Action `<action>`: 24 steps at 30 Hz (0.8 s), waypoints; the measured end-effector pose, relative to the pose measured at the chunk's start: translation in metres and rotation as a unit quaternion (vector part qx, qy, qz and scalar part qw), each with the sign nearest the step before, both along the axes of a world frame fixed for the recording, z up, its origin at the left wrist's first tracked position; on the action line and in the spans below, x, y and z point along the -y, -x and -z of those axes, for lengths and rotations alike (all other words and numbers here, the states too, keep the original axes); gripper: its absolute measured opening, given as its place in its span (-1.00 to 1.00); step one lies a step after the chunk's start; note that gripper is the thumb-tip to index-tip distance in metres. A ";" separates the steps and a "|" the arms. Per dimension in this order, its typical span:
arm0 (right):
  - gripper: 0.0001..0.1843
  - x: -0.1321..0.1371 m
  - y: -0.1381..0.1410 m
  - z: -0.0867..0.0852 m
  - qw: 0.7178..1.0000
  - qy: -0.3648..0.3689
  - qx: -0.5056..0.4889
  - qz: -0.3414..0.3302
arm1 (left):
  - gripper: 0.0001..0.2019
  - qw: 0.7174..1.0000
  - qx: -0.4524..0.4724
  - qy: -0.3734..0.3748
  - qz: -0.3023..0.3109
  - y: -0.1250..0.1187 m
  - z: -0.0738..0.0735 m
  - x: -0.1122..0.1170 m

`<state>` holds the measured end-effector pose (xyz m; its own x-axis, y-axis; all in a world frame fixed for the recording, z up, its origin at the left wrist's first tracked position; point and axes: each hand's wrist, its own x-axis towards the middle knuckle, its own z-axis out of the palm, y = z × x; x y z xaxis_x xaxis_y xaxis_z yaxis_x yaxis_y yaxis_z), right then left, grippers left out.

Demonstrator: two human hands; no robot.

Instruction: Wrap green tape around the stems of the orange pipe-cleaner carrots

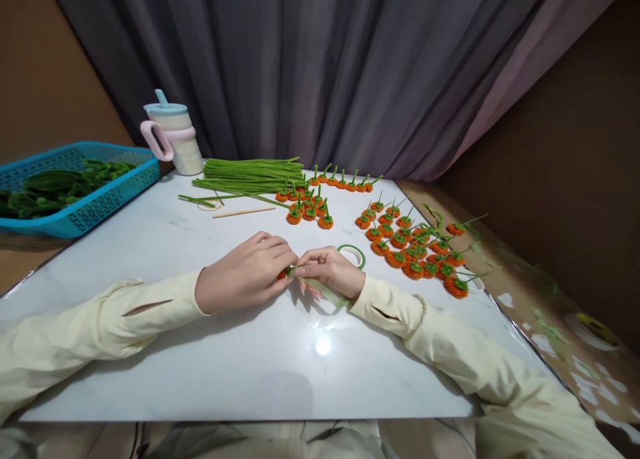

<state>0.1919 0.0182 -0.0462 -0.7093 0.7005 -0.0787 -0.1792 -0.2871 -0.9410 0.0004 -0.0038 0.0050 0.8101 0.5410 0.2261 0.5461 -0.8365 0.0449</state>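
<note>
My left hand [246, 272] is closed round a small orange pumpkin-like craft piece [283, 273] with a green top; most of it is hidden by the fingers. Meeting it at the fingertips, my right hand [331, 272] pinches a strip of pale green tape [331, 296] by the green stem. The strip hangs under the right palm. Just behind that hand lies a green-edged tape roll [353, 248]. To the right sit several finished-looking orange pieces [397, 259] with green tops and thin stems, and another group [309, 212] stands farther back.
A bundle of green fuzzy stems [250, 176] lies at the back of the white table [225, 372]. Before it are a thin wooden stick [244, 213] and a rubber band [210, 205]. A lidded cup [177, 139] and a blue basket [83, 215] of green pieces stand left. Paper scraps [583, 385] lie right.
</note>
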 end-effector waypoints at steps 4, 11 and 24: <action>-0.82 0.000 0.000 0.000 1.000 0.011 -0.005 -0.017 | -0.87 0.999 -0.002 0.048 -0.005 0.000 -0.005 0.003; -0.80 0.000 0.000 -0.003 1.000 0.015 0.005 -0.022 | -0.86 0.999 0.023 0.045 -0.022 -0.001 -0.004 0.004; -0.80 0.003 -0.002 -0.004 1.000 0.002 0.020 -0.023 | -0.87 0.985 0.025 0.163 0.057 0.009 -0.004 -0.012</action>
<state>0.1936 0.0156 -0.0426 -0.7367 0.6673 -0.1093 -0.1289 -0.2973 -0.9460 -0.0086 0.0084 0.0090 0.8623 0.4971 0.0965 0.4393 -0.8290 0.3460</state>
